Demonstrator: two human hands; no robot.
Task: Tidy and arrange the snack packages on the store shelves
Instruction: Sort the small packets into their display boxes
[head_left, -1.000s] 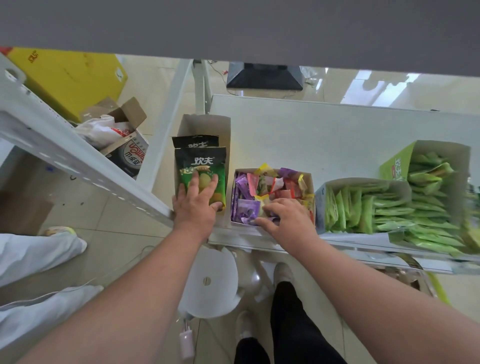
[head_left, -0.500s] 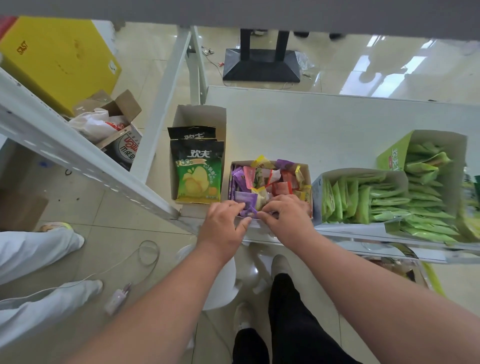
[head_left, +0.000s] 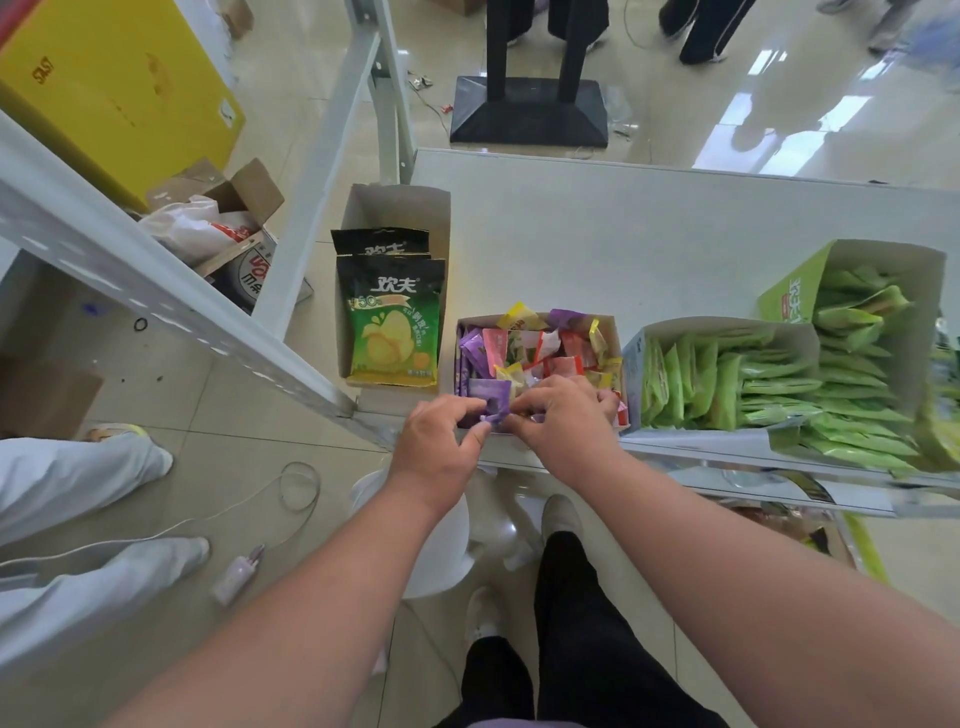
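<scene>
On the white shelf (head_left: 597, 234) stands a small cardboard box of mixed sweets (head_left: 608, 327) in purple, pink, yellow and red wrappers. My left hand (head_left: 441, 441) pinches a purple packet (head_left: 491, 397) at the box's front edge. My right hand (head_left: 566, 415) has its fingers curled on the packets right beside it, touching the same purple packet. Left of that box, an open carton holds black-and-green chip bags (head_left: 392, 322) standing upright. To the right, two cartons hold rows of green packets (head_left: 727, 379).
A white shelf upright (head_left: 171, 296) slants across the left. On the floor are a yellow box (head_left: 104, 88), an open carton with bags (head_left: 218, 228), a cable with charger (head_left: 239, 571) and a white stool (head_left: 447, 545). Another person's legs (head_left: 78, 499) stand left. A black stand base (head_left: 530, 111) sits behind the shelf.
My left hand left the chip bag and came over to the sweets box, where it now pinches the purple packet beside my right hand. The camera view tilted upward.
</scene>
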